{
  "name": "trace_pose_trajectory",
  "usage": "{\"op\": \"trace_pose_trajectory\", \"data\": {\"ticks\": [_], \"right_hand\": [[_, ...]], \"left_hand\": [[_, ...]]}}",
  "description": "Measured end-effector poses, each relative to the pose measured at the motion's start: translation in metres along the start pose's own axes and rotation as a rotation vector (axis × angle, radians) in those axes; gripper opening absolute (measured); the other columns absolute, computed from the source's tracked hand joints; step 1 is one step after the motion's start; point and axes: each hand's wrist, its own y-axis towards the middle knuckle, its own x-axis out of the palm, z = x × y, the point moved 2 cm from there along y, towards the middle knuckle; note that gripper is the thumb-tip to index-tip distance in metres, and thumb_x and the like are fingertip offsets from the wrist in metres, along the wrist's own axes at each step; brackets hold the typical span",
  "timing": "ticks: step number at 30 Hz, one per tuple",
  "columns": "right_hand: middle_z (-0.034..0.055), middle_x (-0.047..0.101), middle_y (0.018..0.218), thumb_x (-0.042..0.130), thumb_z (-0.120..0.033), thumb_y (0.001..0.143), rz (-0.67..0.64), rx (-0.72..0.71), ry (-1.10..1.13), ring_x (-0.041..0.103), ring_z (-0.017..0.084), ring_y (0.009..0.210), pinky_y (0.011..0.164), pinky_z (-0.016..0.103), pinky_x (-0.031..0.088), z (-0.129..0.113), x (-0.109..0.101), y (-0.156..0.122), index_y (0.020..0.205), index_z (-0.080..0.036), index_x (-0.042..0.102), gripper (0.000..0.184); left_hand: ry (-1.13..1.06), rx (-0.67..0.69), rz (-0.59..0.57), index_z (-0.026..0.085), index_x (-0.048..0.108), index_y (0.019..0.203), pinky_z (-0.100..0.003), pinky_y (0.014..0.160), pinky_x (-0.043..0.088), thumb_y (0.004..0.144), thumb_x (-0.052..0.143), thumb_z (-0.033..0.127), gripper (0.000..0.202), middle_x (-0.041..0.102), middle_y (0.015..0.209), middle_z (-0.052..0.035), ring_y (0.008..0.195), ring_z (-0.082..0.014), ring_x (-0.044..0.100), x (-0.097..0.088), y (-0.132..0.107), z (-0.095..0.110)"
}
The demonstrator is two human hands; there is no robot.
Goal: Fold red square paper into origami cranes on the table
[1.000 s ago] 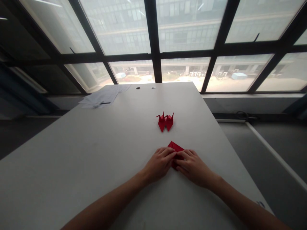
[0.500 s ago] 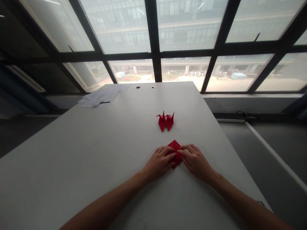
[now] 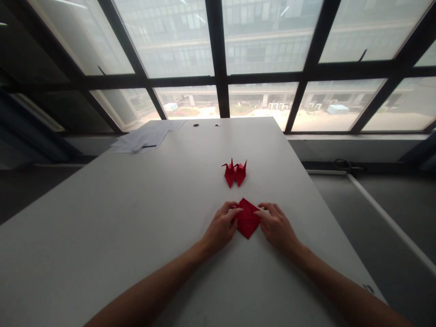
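Note:
A folded red paper (image 3: 247,220), diamond-shaped, lies flat on the white table (image 3: 136,218) near its front. My left hand (image 3: 220,226) pinches the paper's left corner with curled fingers. My right hand (image 3: 277,225) pinches its right corner the same way. Farther back on the table stand two finished red paper cranes (image 3: 235,171), side by side and touching.
A loose stack of white sheets (image 3: 145,137) lies at the table's far left corner. Two cable holes (image 3: 196,125) sit near the far edge. Behind the table is a large window with dark frames (image 3: 218,77). The table's right edge drops to a grey floor (image 3: 391,218).
My hands have slid apart from the middle of the red paper to its left and right corners, uncovering its diamond shape. The cranes have not moved.

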Motion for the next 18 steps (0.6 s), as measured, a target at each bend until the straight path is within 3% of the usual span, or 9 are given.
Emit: {"op": "trace_pose_trajectory", "data": {"ticks": [7, 11, 15, 18], "right_hand": [[0.0104, 0.063, 0.123, 0.056, -0.013, 0.089, -0.042, 0.017, -0.066, 0.054, 0.028, 0.113, 0.097, 0.046, 0.045, 0.002, 0.000, -0.001, 0.111, -0.021, 0.070, 0.027], [0.0097, 0.064, 0.120, 0.055, -0.014, 0.090, -0.034, 0.034, -0.045, 0.055, 0.027, 0.111, 0.097, 0.044, 0.045, 0.001, 0.000, -0.001, 0.113, -0.021, 0.069, 0.027], [0.0100, 0.064, 0.120, 0.050, -0.010, 0.090, -0.019, 0.056, -0.027, 0.055, 0.025, 0.111, 0.098, 0.042, 0.044, 0.002, 0.000, -0.001, 0.124, -0.019, 0.062, 0.037], [0.0098, 0.064, 0.120, 0.046, -0.006, 0.089, -0.010, 0.068, -0.010, 0.054, 0.025, 0.111, 0.099, 0.041, 0.044, 0.003, 0.000, -0.001, 0.129, -0.017, 0.058, 0.043]], "left_hand": [[0.316, -0.042, 0.026, 0.024, 0.067, 0.113, -0.046, 0.100, 0.042, 0.089, 0.057, 0.014, 0.027, 0.061, 0.123, -0.0066, 0.112, -0.0252, 0.056, -0.002, 0.000, 0.002], [0.344, 0.091, 0.060, 0.023, 0.066, 0.116, -0.045, 0.106, 0.037, 0.092, 0.056, 0.015, 0.027, 0.061, 0.126, -0.0082, 0.119, -0.0250, 0.052, -0.007, -0.003, 0.016], [0.320, 0.301, -0.048, 0.024, 0.065, 0.115, -0.044, 0.111, 0.031, 0.094, 0.057, 0.022, 0.022, 0.065, 0.121, -0.0063, 0.118, -0.0220, 0.055, -0.005, -0.009, 0.030], [0.315, 0.351, -0.156, 0.023, 0.061, 0.122, -0.045, 0.111, 0.031, 0.090, 0.066, 0.036, 0.035, 0.066, 0.122, -0.0076, 0.120, -0.0240, 0.056, 0.001, -0.010, 0.030]]}}
